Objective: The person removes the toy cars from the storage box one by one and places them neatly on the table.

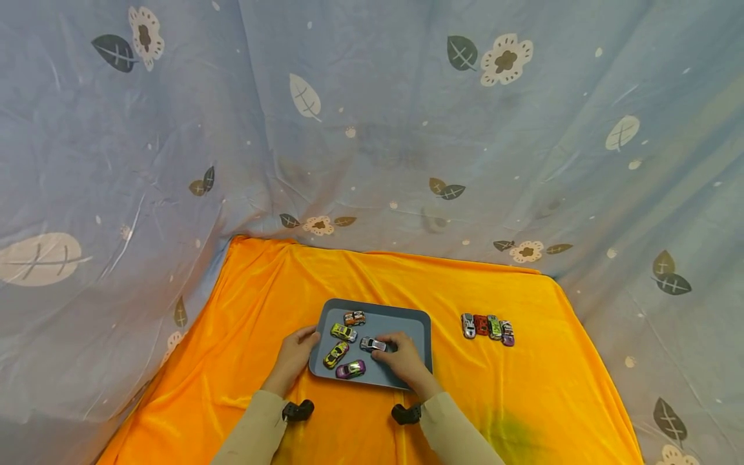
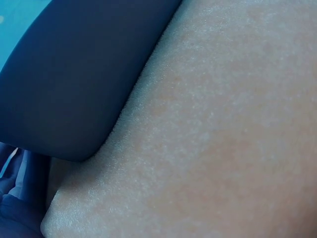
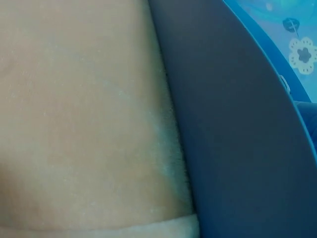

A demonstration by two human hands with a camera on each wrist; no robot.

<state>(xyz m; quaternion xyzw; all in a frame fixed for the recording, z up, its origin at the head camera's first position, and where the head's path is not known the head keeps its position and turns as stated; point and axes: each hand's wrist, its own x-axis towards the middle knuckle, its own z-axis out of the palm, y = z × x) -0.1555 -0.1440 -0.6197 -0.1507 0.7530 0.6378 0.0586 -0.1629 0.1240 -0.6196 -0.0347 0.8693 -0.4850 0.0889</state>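
A grey-blue tray [image 1: 401, 315] lies on the orange cloth with several toy cars in it. My right hand [image 1: 403, 360] reaches over the tray's right half and pinches a silver toy car [image 1: 369, 344] between thumb and fingers. At the left rim, my left hand [image 1: 295, 355] holds the tray's edge. Left of the silver car are an orange toy car [image 1: 354, 318], a yellow-green one [image 1: 344, 332], a yellow one [image 1: 336, 354] and a purple one [image 1: 351, 369]. Both wrist views are mostly filled by skin and a dark band, hiding the fingers.
Right of the tray, several toy cars stand side by side on the orange cloth [image 1: 273, 297]: a white-silver one [image 1: 468, 326], a red one [image 1: 481, 325], a green one [image 1: 494, 327] and a purple-white one [image 1: 507, 333]. A patterned curtain [image 1: 383, 129] hangs behind and around the cloth.
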